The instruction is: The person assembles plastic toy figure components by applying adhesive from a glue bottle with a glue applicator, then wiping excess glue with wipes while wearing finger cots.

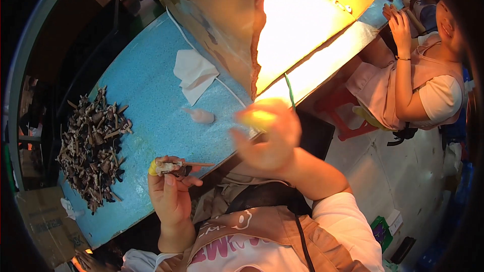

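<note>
Fingers [170, 191] holding one figurine [168, 167], one bottle [202, 116] apart

Left hand [170, 199]: raised, thumb and fingers curled in a grip; forearm [176, 238] near upright. Right hand [275, 138]: motion-blurred, thumb apart from fingers; forearm [320, 171] slanting up-left from bent elbow.
</note>
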